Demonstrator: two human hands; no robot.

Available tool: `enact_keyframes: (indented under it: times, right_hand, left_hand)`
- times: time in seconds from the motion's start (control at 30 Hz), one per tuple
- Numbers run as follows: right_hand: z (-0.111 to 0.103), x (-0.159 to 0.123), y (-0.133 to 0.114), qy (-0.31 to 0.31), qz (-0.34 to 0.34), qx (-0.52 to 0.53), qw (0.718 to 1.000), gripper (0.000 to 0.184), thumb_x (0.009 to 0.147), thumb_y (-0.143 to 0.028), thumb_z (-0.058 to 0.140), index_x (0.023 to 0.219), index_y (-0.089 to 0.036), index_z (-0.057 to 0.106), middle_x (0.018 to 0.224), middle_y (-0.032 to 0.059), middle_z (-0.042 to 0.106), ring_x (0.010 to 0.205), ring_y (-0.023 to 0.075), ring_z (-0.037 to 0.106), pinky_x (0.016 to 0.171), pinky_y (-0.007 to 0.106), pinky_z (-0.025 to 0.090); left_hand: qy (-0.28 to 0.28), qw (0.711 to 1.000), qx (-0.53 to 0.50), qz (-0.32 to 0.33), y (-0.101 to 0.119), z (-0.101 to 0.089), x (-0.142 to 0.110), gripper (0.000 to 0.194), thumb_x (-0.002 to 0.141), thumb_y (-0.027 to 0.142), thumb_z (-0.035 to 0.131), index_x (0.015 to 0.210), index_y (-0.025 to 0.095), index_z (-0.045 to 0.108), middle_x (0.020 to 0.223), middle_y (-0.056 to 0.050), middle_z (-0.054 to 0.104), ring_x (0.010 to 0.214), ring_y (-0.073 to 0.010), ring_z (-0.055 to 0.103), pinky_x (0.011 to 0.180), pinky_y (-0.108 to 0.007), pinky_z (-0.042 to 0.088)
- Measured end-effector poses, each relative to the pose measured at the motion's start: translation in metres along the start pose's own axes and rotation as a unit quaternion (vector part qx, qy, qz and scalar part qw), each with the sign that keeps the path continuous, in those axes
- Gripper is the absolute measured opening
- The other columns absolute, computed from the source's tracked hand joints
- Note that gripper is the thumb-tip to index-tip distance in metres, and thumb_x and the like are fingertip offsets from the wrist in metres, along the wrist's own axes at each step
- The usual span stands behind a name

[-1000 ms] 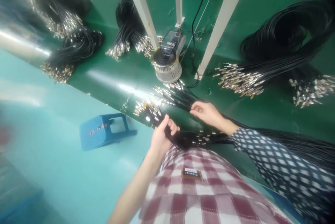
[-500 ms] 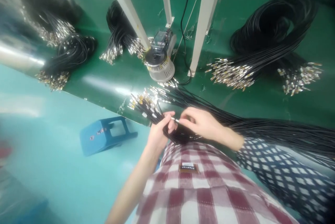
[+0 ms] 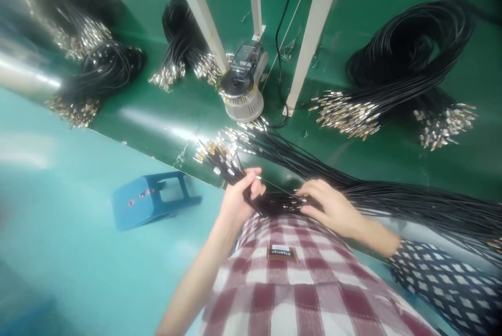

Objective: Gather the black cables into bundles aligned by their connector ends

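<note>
Holding the cable bundle (image 3: 230,172) well calls for a steady left hand (image 3: 237,197), its grip curled snugly round the black strands just behind the metal ends (image 3: 214,152), at the near edge of the green tabletop (image 3: 337,150). The right hand (image 3: 333,209) lies part-open by the checked cloth (image 3: 290,283); whether it pinches a strand, I cannot tell. A light touch there should avoid tangles.

The left grip (image 3: 236,199) hides part of its cable bundle (image 3: 225,164); the top edge cuts the white posts (image 3: 316,32), the right edge the sleeve (image 3: 447,279); upper-left cables (image 3: 89,32) are blurred.
</note>
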State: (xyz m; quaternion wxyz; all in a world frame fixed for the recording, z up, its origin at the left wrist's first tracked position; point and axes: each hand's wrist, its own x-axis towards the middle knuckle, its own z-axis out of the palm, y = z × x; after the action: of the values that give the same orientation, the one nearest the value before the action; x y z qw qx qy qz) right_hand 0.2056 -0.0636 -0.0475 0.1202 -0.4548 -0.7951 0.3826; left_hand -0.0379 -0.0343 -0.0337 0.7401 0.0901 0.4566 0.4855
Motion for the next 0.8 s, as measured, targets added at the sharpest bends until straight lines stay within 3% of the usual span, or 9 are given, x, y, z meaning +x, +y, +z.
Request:
enact_keyframes:
  times: [0.17, 0.27, 0.33, 0.4, 0.47, 0.57, 0.67, 0.73, 0.8]
  right_hand:
    - [0.005, 0.049, -0.038, 0.018, 0.07, 0.143, 0.987, 0.036, 0.099, -0.03, 0.034, 0.071, -0.019, 0.055, 0.062, -0.0021, 0.056, 0.058, 0.0119, 0.052, 0.061, 0.025, 0.04]
    - [0.008, 0.078, -0.055, 0.08, 0.109, 0.181, 0.974, 0.035, 0.097, -0.029, 0.037, 0.069, -0.018, 0.054, 0.061, -0.0026, 0.058, 0.056, 0.0106, 0.051, 0.06, 0.023, 0.038]
    - [0.01, 0.096, -0.058, 0.05, 0.098, 0.206, 0.972, 0.037, 0.098, -0.028, 0.037, 0.069, -0.018, 0.057, 0.066, -0.0008, 0.064, 0.06, 0.0107, 0.055, 0.062, 0.023, 0.039]
    - [0.011, 0.114, -0.049, -0.055, 0.058, 0.235, 0.969, 0.043, 0.1, -0.031, 0.033, 0.072, -0.016, 0.062, 0.071, 0.0012, 0.068, 0.062, 0.0108, 0.059, 0.063, 0.022, 0.042]
    - [0.013, 0.132, -0.03, -0.122, 0.057, 0.173, 0.976, 0.043, 0.1, -0.036, 0.033, 0.08, -0.017, 0.066, 0.077, 0.0018, 0.07, 0.065, 0.011, 0.061, 0.063, 0.022, 0.044]
    - [0.025, 0.152, 0.006, -0.068, 0.137, -0.028, 0.988, 0.028, 0.093, -0.039, 0.052, 0.092, -0.016, 0.068, 0.094, 0.0069, 0.07, 0.079, 0.0165, 0.063, 0.069, 0.026, 0.045]
    - [0.039, 0.159, 0.029, -0.038, 0.164, -0.104, 0.98, 0.018, 0.087, -0.031, 0.061, 0.093, -0.015, 0.066, 0.104, 0.0121, 0.066, 0.088, 0.0227, 0.063, 0.072, 0.03, 0.043]
    - [0.043, 0.156, 0.034, -0.033, 0.164, -0.122, 0.978, 0.015, 0.091, -0.026, 0.054, 0.091, -0.017, 0.065, 0.102, 0.0104, 0.066, 0.088, 0.0221, 0.063, 0.072, 0.03, 0.042]
    - [0.042, 0.15, 0.035, -0.023, 0.166, -0.132, 0.977, 0.018, 0.094, -0.026, 0.047, 0.093, -0.018, 0.064, 0.101, 0.0086, 0.066, 0.089, 0.0213, 0.062, 0.074, 0.03, 0.041]
  left_hand:
    - [-0.003, 1.0, -0.002, 0.019, 0.001, 0.0, 0.002, 0.025, 0.079, 0.021, 0.067, 0.103, 0.013, 0.066, 0.053, 0.005, 0.046, 0.042, -0.0044, 0.035, 0.052, -0.023, 0.034]
    - [-0.015, 1.0, 0.015, 0.003, 0.004, 0.0, 0.004, 0.031, 0.079, 0.023, 0.068, 0.109, 0.014, 0.065, 0.06, 0.003, 0.051, 0.042, -0.0043, 0.036, 0.052, -0.023, 0.037]
    - [-0.017, 0.999, 0.035, -0.017, 0.006, -0.001, 0.006, 0.031, 0.076, 0.025, 0.07, 0.104, 0.011, 0.067, 0.059, 0.002, 0.053, 0.043, -0.0053, 0.04, 0.052, -0.023, 0.039]
    - [-0.003, 0.999, 0.038, -0.033, 0.006, -0.004, 0.008, 0.027, 0.075, 0.029, 0.071, 0.095, 0.01, 0.069, 0.051, 0.003, 0.049, 0.045, -0.0083, 0.045, 0.054, -0.024, 0.041]
    - [0.03, 0.999, 0.012, -0.036, 0.004, -0.009, 0.011, 0.023, 0.076, 0.032, 0.071, 0.085, 0.011, 0.069, 0.05, 0.003, 0.047, 0.046, -0.0089, 0.045, 0.056, -0.026, 0.043]
    - [0.078, 0.996, -0.037, -0.032, 0.002, -0.016, 0.013, 0.02, 0.076, 0.029, 0.072, 0.07, 0.012, 0.065, 0.069, -0.003, 0.059, 0.05, -0.0065, 0.045, 0.058, -0.026, 0.046]
    - [0.09, 0.995, -0.042, -0.032, 0.002, -0.018, 0.013, 0.029, 0.076, 0.028, 0.071, 0.056, 0.012, 0.058, 0.089, -0.007, 0.064, 0.067, -0.0104, 0.055, 0.067, -0.028, 0.05]
    - [0.073, 0.996, -0.045, -0.028, 0.003, -0.016, 0.012, 0.036, 0.077, 0.029, 0.071, 0.051, 0.013, 0.053, 0.085, -0.006, 0.063, 0.078, -0.0145, 0.059, 0.079, -0.031, 0.05]
    - [0.044, 0.997, -0.055, -0.028, 0.004, -0.014, 0.011, 0.038, 0.079, 0.031, 0.069, 0.05, 0.014, 0.051, 0.069, -0.003, 0.058, 0.072, -0.0147, 0.059, 0.086, -0.035, 0.049]
